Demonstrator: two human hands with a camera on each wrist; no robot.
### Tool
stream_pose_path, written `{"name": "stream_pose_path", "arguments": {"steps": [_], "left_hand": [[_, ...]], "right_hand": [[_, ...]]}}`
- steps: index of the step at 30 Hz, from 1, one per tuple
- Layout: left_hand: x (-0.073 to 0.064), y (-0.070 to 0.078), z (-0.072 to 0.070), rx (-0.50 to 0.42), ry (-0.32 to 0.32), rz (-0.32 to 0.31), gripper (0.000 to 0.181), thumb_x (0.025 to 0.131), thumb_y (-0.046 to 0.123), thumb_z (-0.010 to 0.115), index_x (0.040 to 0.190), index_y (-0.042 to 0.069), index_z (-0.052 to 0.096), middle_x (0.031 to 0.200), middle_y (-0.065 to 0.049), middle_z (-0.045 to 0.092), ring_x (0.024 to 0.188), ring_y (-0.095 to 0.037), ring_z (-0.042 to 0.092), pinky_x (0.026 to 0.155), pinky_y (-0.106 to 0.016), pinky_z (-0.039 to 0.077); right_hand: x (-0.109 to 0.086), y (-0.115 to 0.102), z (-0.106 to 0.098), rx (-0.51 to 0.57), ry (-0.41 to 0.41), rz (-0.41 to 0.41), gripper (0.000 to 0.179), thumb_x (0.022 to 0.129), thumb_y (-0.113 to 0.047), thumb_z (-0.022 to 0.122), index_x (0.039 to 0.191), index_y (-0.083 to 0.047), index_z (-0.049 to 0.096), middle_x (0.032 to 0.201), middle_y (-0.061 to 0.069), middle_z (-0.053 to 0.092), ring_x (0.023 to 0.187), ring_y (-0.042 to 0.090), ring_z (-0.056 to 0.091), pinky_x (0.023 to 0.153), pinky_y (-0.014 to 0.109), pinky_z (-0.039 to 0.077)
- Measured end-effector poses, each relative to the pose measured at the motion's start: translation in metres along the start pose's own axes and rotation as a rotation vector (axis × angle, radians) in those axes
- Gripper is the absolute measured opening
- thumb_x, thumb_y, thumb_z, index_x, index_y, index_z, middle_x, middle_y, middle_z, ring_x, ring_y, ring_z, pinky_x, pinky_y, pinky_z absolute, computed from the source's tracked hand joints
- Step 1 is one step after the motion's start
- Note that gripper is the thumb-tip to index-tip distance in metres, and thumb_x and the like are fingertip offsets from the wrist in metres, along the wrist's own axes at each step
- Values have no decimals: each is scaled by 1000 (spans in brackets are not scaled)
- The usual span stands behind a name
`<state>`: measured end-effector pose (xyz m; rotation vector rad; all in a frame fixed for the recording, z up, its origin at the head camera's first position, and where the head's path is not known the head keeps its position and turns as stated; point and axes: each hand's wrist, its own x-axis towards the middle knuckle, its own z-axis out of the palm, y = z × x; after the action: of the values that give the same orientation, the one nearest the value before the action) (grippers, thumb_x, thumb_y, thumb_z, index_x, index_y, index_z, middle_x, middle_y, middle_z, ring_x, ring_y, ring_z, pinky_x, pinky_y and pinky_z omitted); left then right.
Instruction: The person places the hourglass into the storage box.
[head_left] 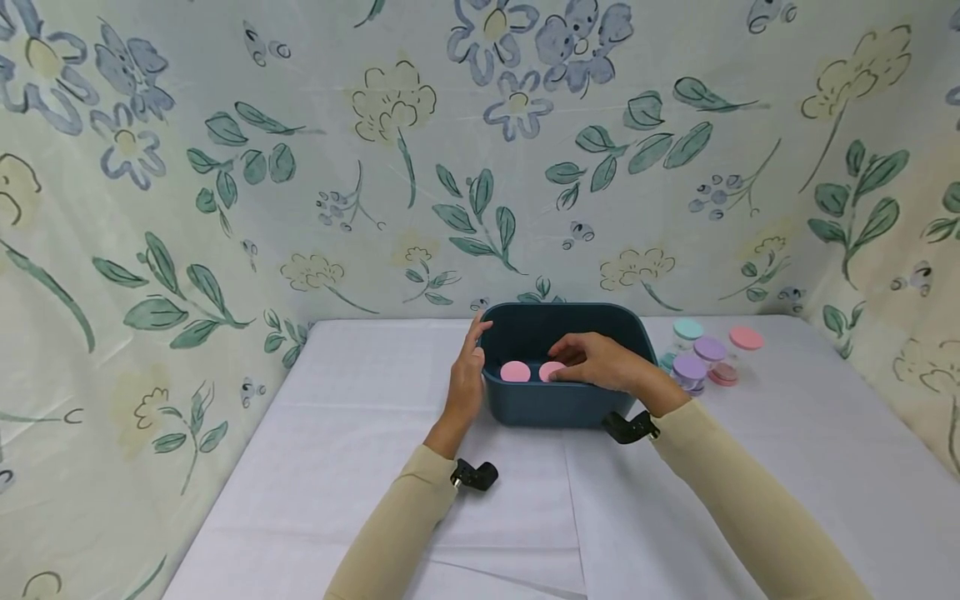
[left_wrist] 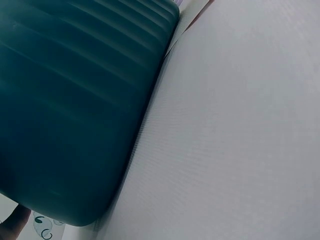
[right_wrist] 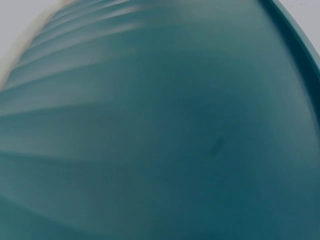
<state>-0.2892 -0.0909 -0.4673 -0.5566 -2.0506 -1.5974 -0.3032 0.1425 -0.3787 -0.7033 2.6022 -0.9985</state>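
A dark teal bin [head_left: 562,407] stands on the table, and its ribbed outer wall [left_wrist: 75,100] fills much of the left wrist view. My left hand [head_left: 467,379] rests along the bin's left end, fingers extended by the rim. Over the front rim, my right hand [head_left: 600,362] reaches inside and pinches a round pink lid [head_left: 550,369] at its edge. Beside it in the bin sits another pink lid [head_left: 515,372]; whatever lies under both is hidden by the front wall. Only the bin's side [right_wrist: 165,125] shows in the right wrist view.
Right of the bin stand several small clear jars with coloured lids: a turquoise lid [head_left: 687,328], purple lids such as this one [head_left: 689,367], and a coral lid [head_left: 746,337]. A white cloth [head_left: 360,467] covers the table, with a floral curtain [head_left: 465,150] behind.
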Motion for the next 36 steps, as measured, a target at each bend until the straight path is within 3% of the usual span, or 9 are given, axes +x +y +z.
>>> {"name": "stream_pose_path", "arguments": {"steps": [7, 16, 24, 36], "left_hand": [[-2, 35, -5, -9, -2, -14, 48, 97, 9, 26, 141, -5, 38, 157, -20, 22, 145, -34, 18, 111, -59, 21], [-3, 39, -6, 38, 6, -9, 48, 96, 4, 26, 142, -5, 38, 157, -13, 24, 145, -33, 20, 114, -54, 19], [-3, 40, -6, 50, 1, -9, 48, 97, 2, 26, 143, -5, 36, 157, -15, 24, 145, -35, 20, 113, -56, 19], [-4, 42, -5, 57, -4, -20, 49, 96, 2, 26, 144, -5, 35, 158, -13, 23, 145, -34, 20, 113, -57, 19]], "right_hand": [[-2, -1, -1, 6, 4, -6, 47, 86, -33, 71, 122, -5, 60, 116, 8, 64, 105, 24, 60, 94, 45, 48], [-4, -2, -1, 24, 6, -11, 49, 86, -34, 71, 123, -5, 60, 116, 8, 64, 105, 23, 61, 92, 44, 49], [-5, -2, -2, 42, 27, -13, 52, 85, -37, 71, 124, -4, 59, 118, 9, 63, 105, 23, 60, 92, 44, 49], [-8, -2, -2, 96, 128, -29, 46, 85, -29, 73, 124, -8, 60, 119, 10, 64, 108, 25, 60, 94, 47, 48]]}}
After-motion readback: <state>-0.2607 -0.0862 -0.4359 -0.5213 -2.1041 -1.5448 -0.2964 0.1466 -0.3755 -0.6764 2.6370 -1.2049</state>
